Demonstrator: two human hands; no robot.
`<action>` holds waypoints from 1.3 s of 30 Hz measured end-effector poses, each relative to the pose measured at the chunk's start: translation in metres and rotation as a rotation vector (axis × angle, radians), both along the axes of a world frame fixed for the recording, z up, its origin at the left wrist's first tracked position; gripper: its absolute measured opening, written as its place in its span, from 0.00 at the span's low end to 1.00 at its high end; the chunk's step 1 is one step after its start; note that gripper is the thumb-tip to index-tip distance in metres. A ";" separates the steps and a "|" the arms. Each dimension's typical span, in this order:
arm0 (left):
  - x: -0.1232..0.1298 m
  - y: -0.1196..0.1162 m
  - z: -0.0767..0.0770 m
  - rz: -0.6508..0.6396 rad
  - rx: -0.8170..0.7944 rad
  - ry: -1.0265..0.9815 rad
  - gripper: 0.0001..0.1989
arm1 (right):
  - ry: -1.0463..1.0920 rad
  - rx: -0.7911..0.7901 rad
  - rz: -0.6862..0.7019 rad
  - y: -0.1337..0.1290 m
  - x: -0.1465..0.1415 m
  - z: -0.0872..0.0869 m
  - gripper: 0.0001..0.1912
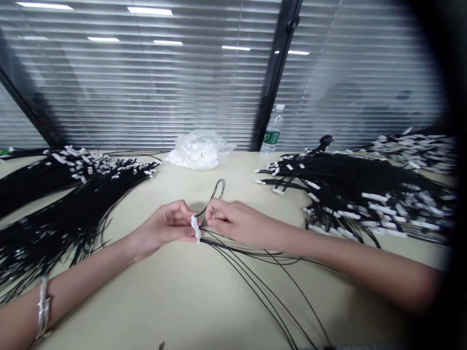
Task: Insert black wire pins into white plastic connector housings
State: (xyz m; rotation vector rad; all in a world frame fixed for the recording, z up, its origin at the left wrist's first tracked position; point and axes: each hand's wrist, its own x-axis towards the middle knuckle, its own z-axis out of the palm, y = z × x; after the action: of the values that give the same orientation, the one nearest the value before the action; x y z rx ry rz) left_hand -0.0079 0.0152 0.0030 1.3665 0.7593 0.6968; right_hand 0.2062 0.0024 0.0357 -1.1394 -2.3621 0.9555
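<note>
Between the fingertips of my left hand (pixel 168 226) is a white connector (pixel 196 228), held upright near the middle of the table. Several thin black wires (pixel 251 279) run from its right side toward the lower right, and some loop up behind my hands. My right hand (pixel 233 221) is just right of the connector, thumb and index finger pinched together at the wires. What sits between those fingertips is too small to make out.
Bundles of black wires with white connectors lie at the left (pixel 80 204) and right (pixel 350 184) of the pale table (pixel 182 301). A clear plastic bag (pixel 202 149) and a water bottle (pixel 272 131) stand at the back, before window blinds (pixel 164 87).
</note>
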 end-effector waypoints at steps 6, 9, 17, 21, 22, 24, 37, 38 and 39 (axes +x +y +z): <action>-0.002 0.004 -0.005 0.036 -0.052 0.001 0.13 | 0.732 -0.644 -0.081 0.027 0.019 0.031 0.11; -0.002 0.004 -0.006 0.035 -0.065 -0.005 0.13 | 0.943 -0.486 -0.227 0.043 0.049 0.055 0.15; 0.000 0.003 -0.003 0.034 -0.061 0.010 0.12 | 0.958 0.133 -0.457 0.041 0.118 0.105 0.15; 0.001 0.002 -0.002 0.041 -0.050 0.024 0.12 | 1.011 0.107 -0.407 0.035 0.125 0.105 0.15; 0.001 0.003 -0.002 0.042 -0.050 0.024 0.12 | 1.036 0.051 -0.382 0.035 0.122 0.104 0.15; 0.001 0.003 -0.003 0.043 -0.051 0.026 0.13 | 1.062 0.008 -0.330 0.033 0.109 0.099 0.13; 0.002 0.001 -0.003 0.008 0.006 0.031 0.13 | -0.031 0.331 -0.009 -0.005 -0.003 -0.004 0.04; 0.002 0.001 -0.003 0.007 0.007 0.033 0.13 | -0.041 0.339 -0.027 -0.002 -0.002 -0.008 0.05; 0.002 0.001 -0.003 0.004 0.010 0.033 0.12 | -0.042 0.342 -0.043 0.000 -0.001 -0.011 0.05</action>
State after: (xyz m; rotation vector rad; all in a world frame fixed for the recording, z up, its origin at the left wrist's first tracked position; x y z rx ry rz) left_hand -0.0059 0.0162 -0.0001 1.3891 0.7857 0.6837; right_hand 0.2052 0.0023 0.0248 -1.0764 -2.4026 0.4906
